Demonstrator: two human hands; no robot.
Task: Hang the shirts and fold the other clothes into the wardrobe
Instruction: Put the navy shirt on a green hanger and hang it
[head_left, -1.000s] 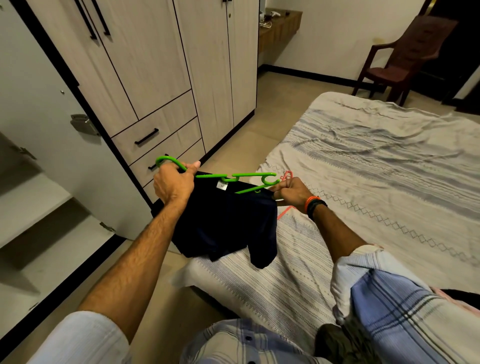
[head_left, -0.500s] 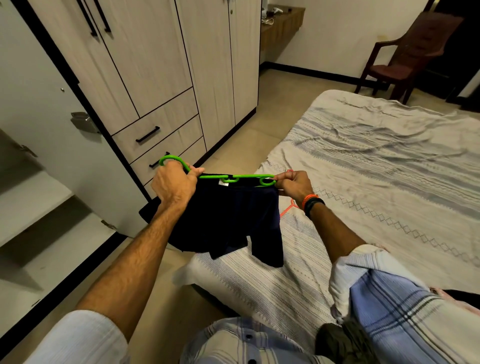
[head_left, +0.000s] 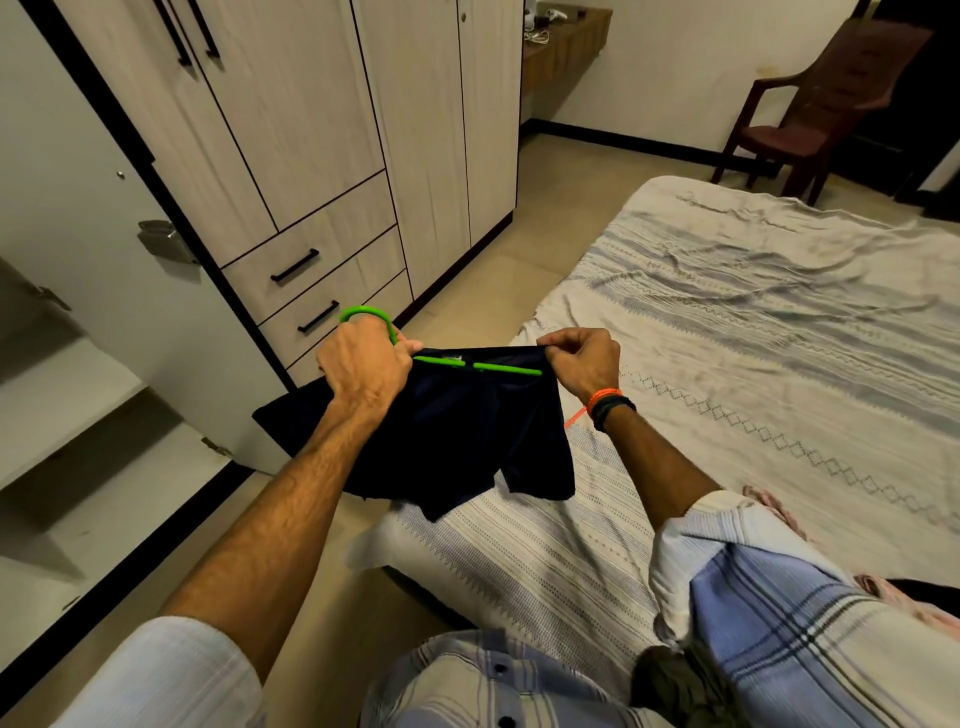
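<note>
A dark navy shirt (head_left: 467, 436) hangs from a bright green plastic hanger (head_left: 480, 366) in front of me, above the bed's near corner. My left hand (head_left: 363, 364) grips the hanger just below its hook, which curls over my knuckles. My right hand (head_left: 584, 361) pinches the shirt's shoulder fabric at the hanger's right end. The hanger's bar lies nearly level inside the collar, where a small white label shows. The shirt's left part is hidden behind my left forearm.
The wardrobe (head_left: 291, 135) stands to the left, with its near door (head_left: 98, 260) swung open and white shelves (head_left: 57, 395) showing. Two drawers (head_left: 311, 265) sit below closed doors. The bed (head_left: 753, 322) fills the right side. A brown chair (head_left: 826, 98) stands at the far wall.
The hanger's right arm has gone inside the shirt's shoulder and the bar now lies level. My right hand has shifted from the hanger's end to the fabric over it.
</note>
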